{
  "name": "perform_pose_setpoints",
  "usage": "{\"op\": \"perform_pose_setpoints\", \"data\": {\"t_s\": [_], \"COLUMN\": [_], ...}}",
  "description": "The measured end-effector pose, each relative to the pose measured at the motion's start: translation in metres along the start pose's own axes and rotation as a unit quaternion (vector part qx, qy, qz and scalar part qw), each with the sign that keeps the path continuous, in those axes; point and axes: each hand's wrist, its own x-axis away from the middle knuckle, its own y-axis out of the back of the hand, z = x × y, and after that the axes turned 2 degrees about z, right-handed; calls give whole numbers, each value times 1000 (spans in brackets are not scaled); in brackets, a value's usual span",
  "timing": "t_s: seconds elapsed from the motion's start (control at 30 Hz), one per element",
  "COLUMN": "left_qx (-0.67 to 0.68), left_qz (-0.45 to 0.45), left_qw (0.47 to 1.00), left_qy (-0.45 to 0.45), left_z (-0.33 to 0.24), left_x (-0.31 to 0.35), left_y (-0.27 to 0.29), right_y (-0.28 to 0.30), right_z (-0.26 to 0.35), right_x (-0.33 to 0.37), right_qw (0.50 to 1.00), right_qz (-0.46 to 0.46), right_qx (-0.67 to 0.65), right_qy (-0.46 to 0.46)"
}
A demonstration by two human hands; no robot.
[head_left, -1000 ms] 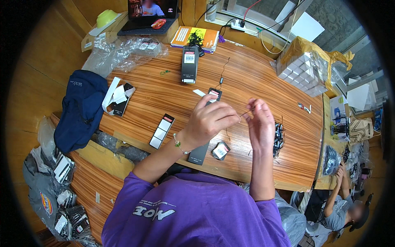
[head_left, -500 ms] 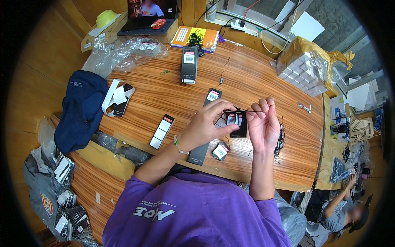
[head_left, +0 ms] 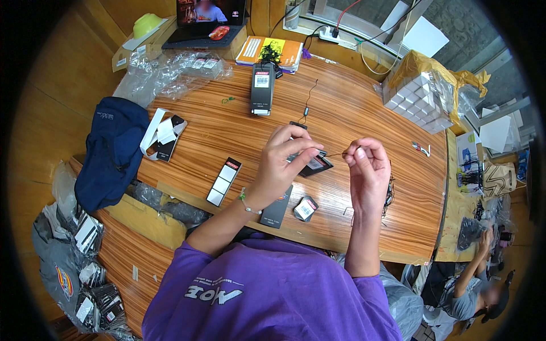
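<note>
Over the middle of the table my left hand [head_left: 277,162] is closed in a pinch at the upper edge of a black hang tag [head_left: 319,165]. The tag tilts below its fingertips, partly hidden by them. A thin black cord [head_left: 336,154] runs from the tag to my right hand [head_left: 369,173], whose thumb and fingers pinch its other end. Beneath my left wrist lies a long black tag [head_left: 277,211], partly covered by the hand. A small stack of tags with white labels [head_left: 306,208] sits beside it. Left of my forearm lies a black tag with white stickers [head_left: 223,182].
A tall stack of black tags [head_left: 262,94] with bunched cords stands farther back. Loose black cords [head_left: 389,196] lie beyond my right wrist. A navy bag [head_left: 114,150] is at left, a plastic-wrapped stack of white boxes [head_left: 418,96] at right. Another person [head_left: 475,295] works at lower right.
The hang tag has turned from nearly upright to tilted. My right hand has come down slightly with the cord, and my left fingers have shifted to the tag's upper edge.
</note>
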Motion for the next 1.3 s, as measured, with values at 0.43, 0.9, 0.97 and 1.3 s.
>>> {"op": "perform_pose_setpoints", "data": {"t_s": [0.43, 0.9, 0.97, 1.3], "left_qx": [134, 53, 71, 160], "left_qz": [23, 118, 117, 125], "left_qw": [986, 986, 983, 960], "left_qy": [97, 109, 125, 196], "left_z": [1, 4, 6, 3], "left_x": [-4, -8, -7, -3], "left_y": [3, 10, 7, 7], "right_y": [-15, -13, -15, 3], "right_z": [1, -7, -12, -18], "right_x": [6, 7, 9, 5], "right_qw": [953, 941, 952, 973], "right_qz": [52, 36, 24, 57], "right_qx": [299, 336, 305, 220], "right_qy": [0, 16, 12, -37]}}
